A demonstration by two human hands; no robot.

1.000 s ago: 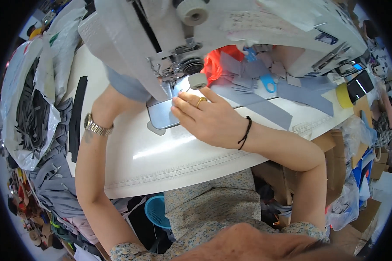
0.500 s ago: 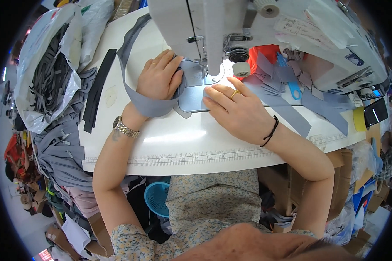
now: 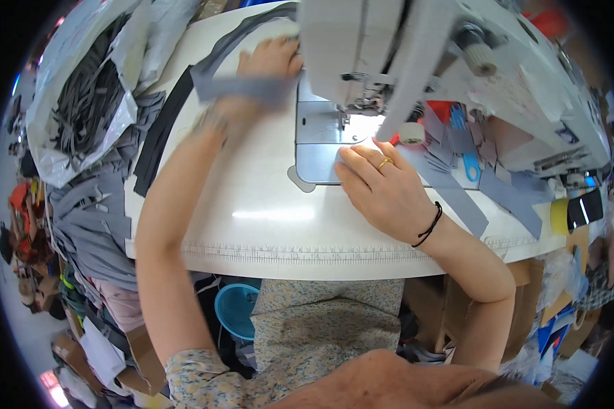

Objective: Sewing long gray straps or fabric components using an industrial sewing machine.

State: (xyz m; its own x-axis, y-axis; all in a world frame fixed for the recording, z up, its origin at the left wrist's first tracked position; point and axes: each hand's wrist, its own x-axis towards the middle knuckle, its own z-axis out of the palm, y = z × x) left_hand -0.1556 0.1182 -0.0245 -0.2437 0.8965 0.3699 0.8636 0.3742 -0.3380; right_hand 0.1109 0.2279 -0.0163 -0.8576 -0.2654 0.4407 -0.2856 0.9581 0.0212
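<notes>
A long grey fabric strip loops across my left wrist and runs back along the table's far left edge. My left hand is at the far side, left of the sewing machine head. Motion blurs its fingers, so their grip is unclear. My right hand rests at the front of the metal needle plate, just right of the lit needle area. Its fingers are bent and close together, with a small pale edge under the fingertips that I cannot make out.
Dark strips lie on the left of the white table. A white bag of grey strips stands beyond them. Grey fabric pieces and a blue-handled tool lie right of the machine. A ruler tape runs along the front edge.
My left hand has moved away from me, off the needle plate's left side, and the strip's loop has swung up with it. My right hand stays at the plate. The whole view has shifted slightly.
</notes>
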